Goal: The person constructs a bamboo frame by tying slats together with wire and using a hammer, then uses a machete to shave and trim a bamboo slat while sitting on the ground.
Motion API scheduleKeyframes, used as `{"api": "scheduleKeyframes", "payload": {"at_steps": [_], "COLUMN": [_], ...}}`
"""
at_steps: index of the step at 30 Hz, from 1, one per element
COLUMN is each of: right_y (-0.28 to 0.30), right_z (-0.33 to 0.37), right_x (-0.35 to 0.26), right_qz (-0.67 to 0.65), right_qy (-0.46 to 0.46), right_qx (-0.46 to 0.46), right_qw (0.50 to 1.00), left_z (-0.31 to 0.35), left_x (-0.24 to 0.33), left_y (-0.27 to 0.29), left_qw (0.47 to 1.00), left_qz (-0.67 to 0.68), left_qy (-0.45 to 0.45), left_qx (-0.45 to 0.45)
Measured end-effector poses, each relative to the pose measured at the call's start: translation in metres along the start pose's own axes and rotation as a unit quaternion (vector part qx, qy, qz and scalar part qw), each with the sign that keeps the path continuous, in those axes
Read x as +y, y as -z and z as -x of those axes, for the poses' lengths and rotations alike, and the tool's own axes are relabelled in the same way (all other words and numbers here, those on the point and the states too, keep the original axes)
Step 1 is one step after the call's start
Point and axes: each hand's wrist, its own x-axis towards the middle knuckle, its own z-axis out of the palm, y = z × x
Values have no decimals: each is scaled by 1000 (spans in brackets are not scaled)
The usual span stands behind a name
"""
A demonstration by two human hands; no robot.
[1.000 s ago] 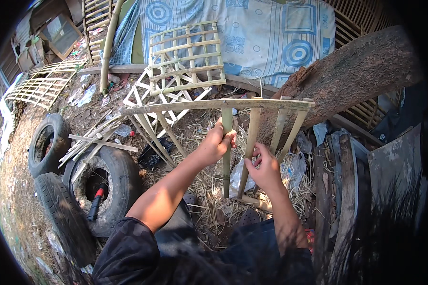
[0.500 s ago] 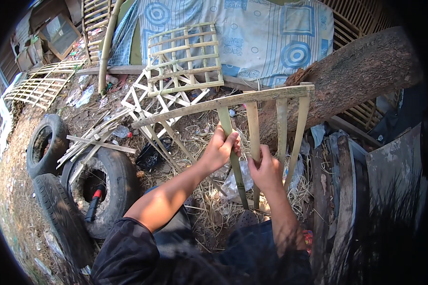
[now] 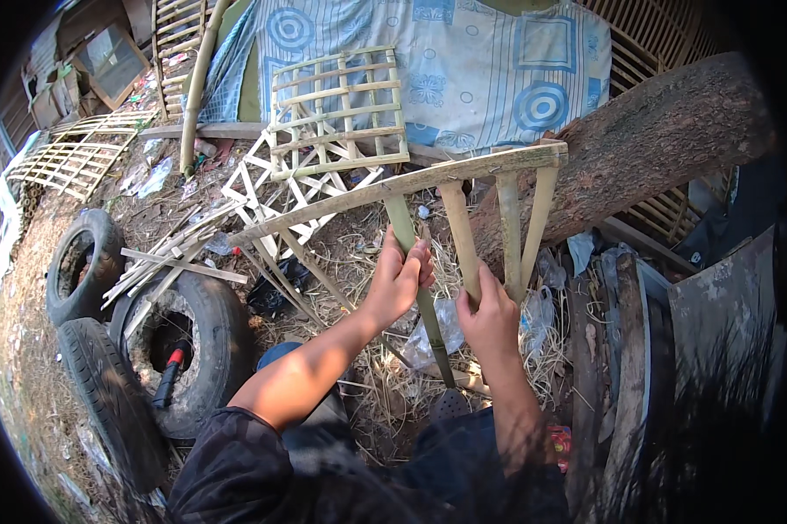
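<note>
A bamboo frame hangs before me, with one long crossbar across its top and several slats running down from it. My left hand is closed round a greener bamboo slat near the middle of the bar. To its right, my right hand grips a paler bamboo slat, its thumb lying along it. Two more slats converge just beyond that hand, and others slant down at the bar's left end. The lower end of the paler slat is hidden by my right hand.
Old tyres lie at the left, one holding a red-and-black handled tool. Loose strips rest on them. Behind stand a bamboo lattice and a patterned cloth. A thick trunk slants at the right.
The frame has tilted: its slats on the right now lean closer together at their lower ends, and the crossbar has shifted slightly left. My left hand has moved a little left with its slat.
</note>
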Motion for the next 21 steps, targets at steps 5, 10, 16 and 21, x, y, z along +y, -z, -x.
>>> {"api": "scheduleKeyframes", "payload": {"at_steps": [5,10,16,21], "right_y": [8,32,50,53], "right_z": [-2,-2,-15,-15], "right_x": [-4,11,27,37], "right_qz": [-8,-32,25,-9], "right_qy": [42,44,70,49], "right_qx": [36,109,265,220], "right_qw": [998,992,961,974], "left_z": [2,2,4,8], "left_x": [0,7,10,10], "left_y": [4,7,17,5], "left_qw": [996,980,915,912], "left_qz": [-82,-196,-395,-406], "left_qy": [-25,-28,-76,-22], "left_qx": [18,18,-37,-49]}}
